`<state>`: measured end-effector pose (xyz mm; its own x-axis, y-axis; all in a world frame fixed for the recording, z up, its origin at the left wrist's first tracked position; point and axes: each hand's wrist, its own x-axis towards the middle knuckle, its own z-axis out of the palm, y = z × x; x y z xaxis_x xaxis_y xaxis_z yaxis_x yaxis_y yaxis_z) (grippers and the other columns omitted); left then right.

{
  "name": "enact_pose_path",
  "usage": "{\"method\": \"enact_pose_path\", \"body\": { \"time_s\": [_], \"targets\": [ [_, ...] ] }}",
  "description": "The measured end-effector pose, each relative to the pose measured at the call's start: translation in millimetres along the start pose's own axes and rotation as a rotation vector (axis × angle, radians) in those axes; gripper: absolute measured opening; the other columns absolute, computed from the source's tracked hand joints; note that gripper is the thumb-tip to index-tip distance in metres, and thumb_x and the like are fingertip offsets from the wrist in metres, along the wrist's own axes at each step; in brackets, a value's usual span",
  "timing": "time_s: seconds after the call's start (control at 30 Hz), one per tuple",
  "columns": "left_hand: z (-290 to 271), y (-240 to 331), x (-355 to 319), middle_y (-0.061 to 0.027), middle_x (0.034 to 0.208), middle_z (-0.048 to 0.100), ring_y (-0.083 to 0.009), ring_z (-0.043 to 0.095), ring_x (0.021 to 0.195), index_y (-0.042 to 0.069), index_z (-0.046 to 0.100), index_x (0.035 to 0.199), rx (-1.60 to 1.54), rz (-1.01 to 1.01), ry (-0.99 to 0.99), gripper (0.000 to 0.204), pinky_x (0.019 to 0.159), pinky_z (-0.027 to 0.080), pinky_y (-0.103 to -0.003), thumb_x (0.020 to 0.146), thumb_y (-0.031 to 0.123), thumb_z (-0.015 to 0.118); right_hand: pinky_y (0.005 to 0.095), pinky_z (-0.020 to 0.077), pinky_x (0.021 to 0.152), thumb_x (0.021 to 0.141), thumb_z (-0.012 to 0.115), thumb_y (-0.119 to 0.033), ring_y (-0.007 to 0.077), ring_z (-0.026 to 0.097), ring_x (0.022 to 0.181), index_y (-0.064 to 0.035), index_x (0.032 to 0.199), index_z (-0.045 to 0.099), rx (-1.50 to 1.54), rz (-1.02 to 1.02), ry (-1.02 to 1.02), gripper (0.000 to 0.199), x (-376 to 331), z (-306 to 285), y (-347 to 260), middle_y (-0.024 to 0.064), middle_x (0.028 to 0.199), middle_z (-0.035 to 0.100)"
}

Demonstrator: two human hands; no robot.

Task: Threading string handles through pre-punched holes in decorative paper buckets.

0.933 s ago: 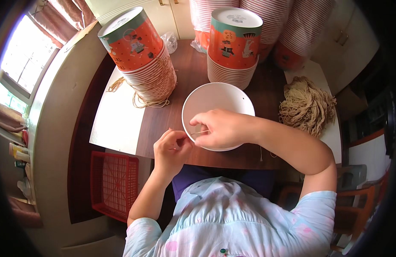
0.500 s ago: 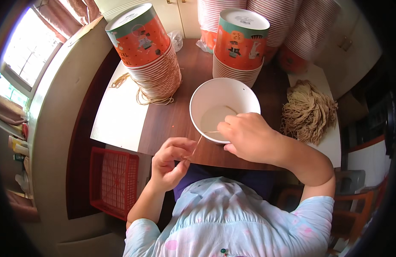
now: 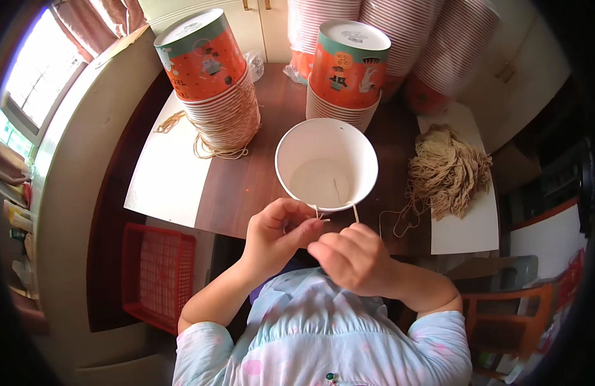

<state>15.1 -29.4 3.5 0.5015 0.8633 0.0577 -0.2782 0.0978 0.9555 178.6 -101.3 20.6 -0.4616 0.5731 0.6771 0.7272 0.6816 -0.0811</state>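
Note:
A white paper bucket (image 3: 296, 153) stands in front of me, its mouth tilted toward me. Thin beige cord (image 3: 356, 213) passes over its near rim, and a strand shows against the inside wall. At the rim's near left, my left hand (image 3: 275, 235) pinches a short cord end between thumb and forefinger. My right hand (image 3: 356, 258) is closed round the cord just below the rim, to the right of my left hand. Whether the cord runs through a hole in the near wall is hidden. A tangled bundle of beige cord (image 3: 450, 168) lies on the right.
Stacked buckets with orange and green printing, a left stack (image 3: 215, 71) wound with cord and a middle stack (image 3: 346, 77), stand behind the bucket. More bagged stacks (image 3: 400, 38) rise behind them on the brown table (image 3: 236, 193). A red plastic basket (image 3: 159, 273) sits low left; a wooden chair (image 3: 503, 315) is right.
My right hand has come out from over the bucket's mouth and down toward me, drawing cord over the rim. My left hand has moved right, up to the rim.

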Motion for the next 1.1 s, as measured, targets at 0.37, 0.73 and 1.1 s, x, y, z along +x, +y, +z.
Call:
{"method": "enact_pose_path", "body": {
  "time_s": [0.37,0.73,1.1],
  "targets": [
    [-17,-3,-3,-0.0134,0.085,0.064,-0.0218,0.063,0.069,0.0,0.064,0.099,0.77,0.593,-0.112,0.025,0.059,0.049,-0.028,0.075,-0.005,0.069,0.028,0.0414,0.054,0.071,0.062,-0.01,0.0158,0.051,0.06,-0.0036,0.084,0.058,-0.005,-0.036,-0.035,0.016,-4,2,-4,0.0034,0.069,0.049],
    [-20,-11,-1,-0.0111,0.093,0.063,-0.0246,0.06,0.078,-0.001,0.064,0.101,0.994,0.941,-0.311,0.033,0.071,0.048,-0.034,0.071,0.008,0.071,0.0325,0.0459,0.057,0.064,0.067,0.0,0.0221,0.058,0.064,-0.0053,0.091,0.061,0.33,0.056,-0.09,0.029,5,-9,4,0.006,0.078,0.059],
    [-21,-6,-3,-0.0063,0.096,0.065,-0.0091,0.06,0.087,-0.006,0.06,0.099,-0.005,0.1,-0.285,0.009,0.072,0.052,-0.023,0.093,0.0,0.057,0.0452,0.041,0.091,0.069,0.07,-0.005,0.0295,0.055,0.098,-0.005,0.099,0.062,-0.169,0.074,0.022,0.031,64,-19,73,0.012,0.104,0.058]
  ]
}}
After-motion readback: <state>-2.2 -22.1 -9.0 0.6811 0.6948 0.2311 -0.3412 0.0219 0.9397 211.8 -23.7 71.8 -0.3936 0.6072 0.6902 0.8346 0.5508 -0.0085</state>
